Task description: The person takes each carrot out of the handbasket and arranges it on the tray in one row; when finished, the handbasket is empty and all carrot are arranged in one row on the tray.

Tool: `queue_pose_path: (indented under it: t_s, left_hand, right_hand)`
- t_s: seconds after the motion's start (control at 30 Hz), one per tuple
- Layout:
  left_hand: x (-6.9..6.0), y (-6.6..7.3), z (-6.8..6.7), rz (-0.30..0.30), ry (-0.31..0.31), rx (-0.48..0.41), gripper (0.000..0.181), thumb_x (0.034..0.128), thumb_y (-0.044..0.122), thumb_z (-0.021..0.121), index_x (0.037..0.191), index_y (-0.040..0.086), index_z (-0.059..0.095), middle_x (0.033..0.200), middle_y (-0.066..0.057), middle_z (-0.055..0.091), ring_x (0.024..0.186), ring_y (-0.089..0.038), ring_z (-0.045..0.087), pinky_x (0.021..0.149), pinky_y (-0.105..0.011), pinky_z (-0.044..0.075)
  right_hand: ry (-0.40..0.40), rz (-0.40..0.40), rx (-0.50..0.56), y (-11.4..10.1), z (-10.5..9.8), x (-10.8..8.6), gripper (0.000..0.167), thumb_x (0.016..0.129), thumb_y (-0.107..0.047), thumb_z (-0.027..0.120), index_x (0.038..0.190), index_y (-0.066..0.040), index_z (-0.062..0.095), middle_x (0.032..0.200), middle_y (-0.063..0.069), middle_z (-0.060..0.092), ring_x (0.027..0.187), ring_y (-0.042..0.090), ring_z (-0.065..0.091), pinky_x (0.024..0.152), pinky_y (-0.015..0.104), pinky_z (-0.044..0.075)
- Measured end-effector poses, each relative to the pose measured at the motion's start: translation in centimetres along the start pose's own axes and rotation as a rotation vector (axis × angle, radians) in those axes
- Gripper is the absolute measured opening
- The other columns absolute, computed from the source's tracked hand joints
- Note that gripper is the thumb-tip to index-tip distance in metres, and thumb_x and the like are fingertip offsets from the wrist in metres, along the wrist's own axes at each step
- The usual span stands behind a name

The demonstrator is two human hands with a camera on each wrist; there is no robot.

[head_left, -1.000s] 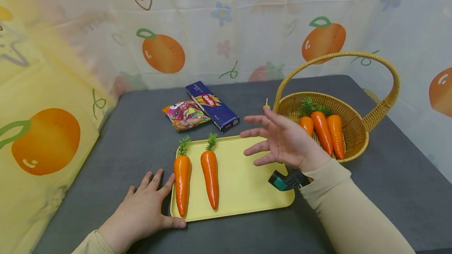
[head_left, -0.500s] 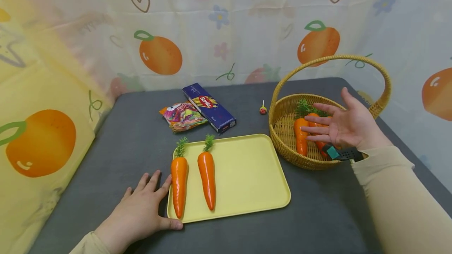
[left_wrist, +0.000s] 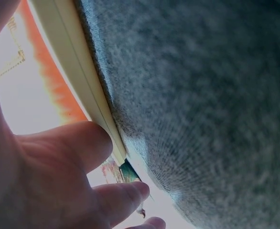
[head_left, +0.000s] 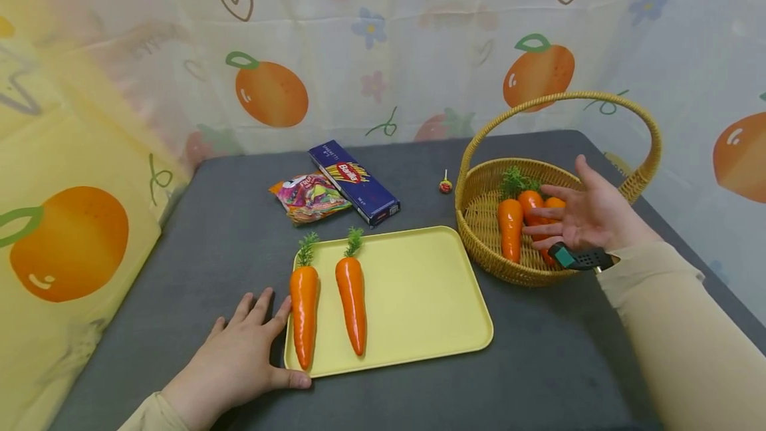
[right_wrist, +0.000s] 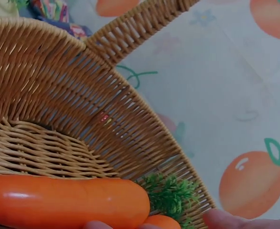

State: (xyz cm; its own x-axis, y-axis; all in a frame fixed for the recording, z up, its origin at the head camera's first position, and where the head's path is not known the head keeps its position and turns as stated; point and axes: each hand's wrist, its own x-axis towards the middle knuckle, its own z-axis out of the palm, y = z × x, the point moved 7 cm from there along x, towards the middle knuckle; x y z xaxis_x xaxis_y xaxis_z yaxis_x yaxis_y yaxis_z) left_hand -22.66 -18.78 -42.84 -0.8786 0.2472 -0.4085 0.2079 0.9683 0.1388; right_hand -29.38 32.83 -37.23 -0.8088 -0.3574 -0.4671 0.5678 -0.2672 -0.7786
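Observation:
Two orange carrots with green tops, one near the left rim and another beside it, lie on a yellow tray. My left hand rests with spread fingers at the tray's left edge; the left wrist view shows its fingers against the tray's rim. Over the right side of a wicker basket, my right hand is held with fingers extended, partly covering the carrots in it. One basket carrot shows fully, also a carrot in the right wrist view. Whether the right fingers touch any carrot I cannot tell.
Behind the tray lie a colourful candy bag and a blue spaghetti box. A small lollipop sits left of the basket. The basket's tall handle arches above it, and a fruit-print cloth hangs behind the table.
From above the tray, my right hand has moved right to the basket, then shifted only slightly. My left hand stays at the tray's edge. The view has shifted a little.

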Motion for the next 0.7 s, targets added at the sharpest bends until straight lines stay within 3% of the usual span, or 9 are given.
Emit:
queue_pose_path:
  t_s: [0.07, 0.13, 0.23, 0.27, 0.37, 0.5, 0.6, 0.7]
  left_hand:
    - [0.0, 0.1, 0.0, -0.001, -0.001, -0.005, 0.143, 0.0630, 0.100, 0.074, 0.173, 0.016, 0.039, 0.178, -0.033, 0.026, 0.160, -0.066, 0.022, 0.112, -0.093, 0.025]
    - [0.0, 0.1, 0.0, 0.001, 0.005, -0.006, 0.143, 0.0626, 0.100, 0.074, 0.173, 0.016, 0.039, 0.178, -0.033, 0.026, 0.160, -0.065, 0.022, 0.112, -0.093, 0.025]
    - [-0.1, 0.2, 0.0, 0.001, 0.010, -0.004, 0.144, 0.0622, 0.100, 0.074, 0.173, 0.016, 0.039, 0.178, -0.033, 0.026, 0.161, -0.065, 0.022, 0.113, -0.092, 0.025]
    - [-0.1, 0.2, 0.0, 0.000, 0.010, -0.004, 0.144, 0.0622, 0.100, 0.074, 0.173, 0.016, 0.039, 0.178, -0.033, 0.026, 0.161, -0.065, 0.022, 0.113, -0.092, 0.025]
    - [-0.1, 0.1, 0.0, -0.002, 0.008, 0.001, 0.144, 0.0621, 0.101, 0.074, 0.173, 0.015, 0.040, 0.178, -0.033, 0.026, 0.161, -0.065, 0.022, 0.112, -0.093, 0.025]
    - [-0.1, 0.1, 0.0, -0.008, -0.004, 0.002, 0.144, 0.0622, 0.101, 0.074, 0.173, 0.016, 0.040, 0.178, -0.034, 0.026, 0.160, -0.066, 0.022, 0.112, -0.093, 0.025]
    - [0.0, 0.1, 0.0, -0.014, -0.015, -0.003, 0.143, 0.0625, 0.100, 0.074, 0.173, 0.016, 0.040, 0.178, -0.034, 0.025, 0.160, -0.066, 0.021, 0.111, -0.094, 0.024]
    - [0.1, 0.0, 0.0, -0.020, -0.020, -0.005, 0.143, 0.0624, 0.100, 0.074, 0.173, 0.016, 0.040, 0.178, -0.033, 0.025, 0.160, -0.066, 0.021, 0.112, -0.094, 0.023]
  right_hand:
    - [0.002, 0.007, -0.021, 0.0, 0.1, 0.2, 0.109, 0.093, -0.094, 0.010, 0.168, -0.029, -0.036, 0.181, 0.015, -0.031, 0.169, 0.053, -0.008, 0.119, 0.060, 0.049]
    - [0.002, 0.014, -0.035, 0.1, 0.3, 0.4, 0.109, 0.093, -0.094, 0.009, 0.168, -0.029, -0.037, 0.180, 0.015, -0.031, 0.169, 0.054, -0.009, 0.131, 0.066, 0.030]
    - [0.008, 0.027, -0.012, 0.3, 0.6, 0.8, 0.109, 0.093, -0.094, 0.011, 0.167, -0.029, -0.036, 0.180, 0.014, -0.032, 0.168, 0.053, -0.012, 0.134, 0.069, 0.002]
    - [0.009, 0.034, -0.004, 0.4, 0.7, 0.9, 0.110, 0.093, -0.094, 0.012, 0.167, -0.029, -0.036, 0.180, 0.014, -0.032, 0.168, 0.053, -0.013, 0.134, 0.069, 0.000]
    - [0.011, 0.051, -0.034, 0.4, 1.0, 1.4, 0.111, 0.093, -0.095, 0.012, 0.168, -0.028, -0.035, 0.180, 0.015, -0.030, 0.168, 0.053, -0.011, 0.133, 0.067, 0.027]
    - [0.003, 0.065, -0.096, 0.3, 1.5, 2.0, 0.111, 0.093, -0.094, 0.010, 0.169, -0.026, -0.034, 0.181, 0.018, -0.028, 0.168, 0.055, -0.007, 0.106, 0.054, 0.059]
    - [0.018, 0.071, -0.126, 0.2, 1.7, 2.6, 0.110, 0.094, -0.093, 0.011, 0.170, -0.026, -0.033, 0.181, 0.019, -0.027, 0.169, 0.055, -0.005, 0.092, 0.043, 0.064]
    - [0.044, 0.073, -0.188, 0.1, 1.9, 3.5, 0.111, 0.094, -0.093, 0.011, 0.171, -0.024, -0.029, 0.182, 0.021, -0.022, 0.169, 0.055, 0.000, 0.072, 0.029, 0.058]
